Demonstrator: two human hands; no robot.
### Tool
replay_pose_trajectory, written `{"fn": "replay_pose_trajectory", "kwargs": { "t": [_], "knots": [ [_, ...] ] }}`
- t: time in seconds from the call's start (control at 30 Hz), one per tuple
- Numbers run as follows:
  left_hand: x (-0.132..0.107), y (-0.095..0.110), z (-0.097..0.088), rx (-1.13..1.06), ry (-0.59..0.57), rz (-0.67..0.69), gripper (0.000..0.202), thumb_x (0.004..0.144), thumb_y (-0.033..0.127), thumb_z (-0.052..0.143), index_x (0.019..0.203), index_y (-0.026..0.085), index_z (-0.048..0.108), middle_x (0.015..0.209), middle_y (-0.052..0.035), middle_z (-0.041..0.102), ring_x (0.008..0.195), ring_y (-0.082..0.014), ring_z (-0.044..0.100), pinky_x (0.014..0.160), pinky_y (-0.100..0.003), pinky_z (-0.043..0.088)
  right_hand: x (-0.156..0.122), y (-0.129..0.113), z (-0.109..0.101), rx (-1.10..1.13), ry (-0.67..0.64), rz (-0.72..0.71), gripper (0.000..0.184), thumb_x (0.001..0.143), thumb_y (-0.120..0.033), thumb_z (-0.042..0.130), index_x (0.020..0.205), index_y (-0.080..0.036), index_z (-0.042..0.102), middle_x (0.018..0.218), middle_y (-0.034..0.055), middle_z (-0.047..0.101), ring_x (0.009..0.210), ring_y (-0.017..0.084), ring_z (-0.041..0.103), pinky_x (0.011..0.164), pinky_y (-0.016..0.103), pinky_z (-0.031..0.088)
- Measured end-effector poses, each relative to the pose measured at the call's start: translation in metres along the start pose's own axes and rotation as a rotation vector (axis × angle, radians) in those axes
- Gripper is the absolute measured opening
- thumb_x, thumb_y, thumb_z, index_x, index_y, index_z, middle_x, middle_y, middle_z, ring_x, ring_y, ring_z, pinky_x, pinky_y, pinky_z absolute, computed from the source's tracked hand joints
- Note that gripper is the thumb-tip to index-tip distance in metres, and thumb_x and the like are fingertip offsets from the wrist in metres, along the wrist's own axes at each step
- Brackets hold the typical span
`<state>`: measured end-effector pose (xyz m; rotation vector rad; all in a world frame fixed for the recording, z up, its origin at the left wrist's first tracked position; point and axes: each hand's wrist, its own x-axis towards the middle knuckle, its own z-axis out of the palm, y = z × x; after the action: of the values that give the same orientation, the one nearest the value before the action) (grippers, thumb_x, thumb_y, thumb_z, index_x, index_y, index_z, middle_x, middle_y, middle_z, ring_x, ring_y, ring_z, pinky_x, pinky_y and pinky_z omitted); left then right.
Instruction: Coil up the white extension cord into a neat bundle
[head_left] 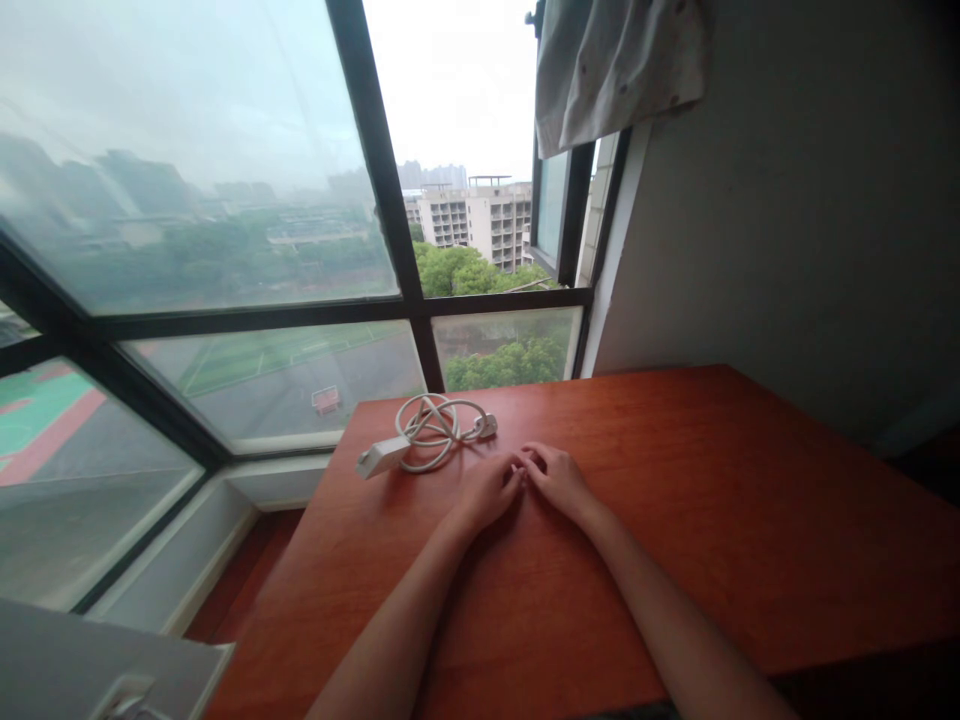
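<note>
My left hand (489, 490) rests on the reddish-brown wooden table (675, 500), palm down, with loosely bent fingers and nothing in them. Beside it my right hand (556, 480) lies in the same relaxed way, also empty. The fingertips of both hands meet or nearly meet. Just beyond my left hand is a white power strip (384, 457) with a loosely coiled cable (442, 425). Its plug end (486, 426) lies at the right side of the coil, a short way from my fingers, and neither hand touches it.
Large windows with a dark frame (420, 310) stand behind and left of the table; one pane (551, 200) is swung open. A pale curtain (619, 70) hangs at the top right, beside a grey wall (780, 220). A white ledge (172, 560) runs along the lower left.
</note>
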<state>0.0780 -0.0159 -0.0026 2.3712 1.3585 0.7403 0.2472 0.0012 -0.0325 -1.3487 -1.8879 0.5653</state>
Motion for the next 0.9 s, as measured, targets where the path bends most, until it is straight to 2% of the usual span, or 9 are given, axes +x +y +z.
{"fn": "replay_pose_trajectory", "kwargs": {
  "t": [0.57,0.9],
  "knots": [
    [-0.0006,0.0009,-0.0002,-0.005,-0.007,-0.016,0.020,0.089,0.028,0.047,0.097,0.021,0.063,0.087,-0.0023,0.069,0.073,-0.0147,0.061,0.063,-0.024,0.039,-0.0002,-0.0034,-0.0022,-0.007,-0.013,-0.005,0.028,0.083,-0.023,0.055,0.108,-0.018,0.065,0.086,0.0049,0.071,0.078,0.017,0.064,0.077,0.027,0.047],
    [-0.0005,-0.0009,0.0012,0.014,-0.003,-0.014,0.020,0.090,0.029,0.046,0.096,0.021,0.063,0.086,-0.0022,0.069,0.072,-0.0145,0.060,0.063,-0.023,0.039,-0.0002,-0.0068,-0.0050,-0.022,-0.023,0.001,0.027,0.084,-0.021,0.052,0.108,-0.018,0.065,0.093,0.0065,0.071,0.085,0.018,0.064,0.082,0.027,0.047]
  ]
}}
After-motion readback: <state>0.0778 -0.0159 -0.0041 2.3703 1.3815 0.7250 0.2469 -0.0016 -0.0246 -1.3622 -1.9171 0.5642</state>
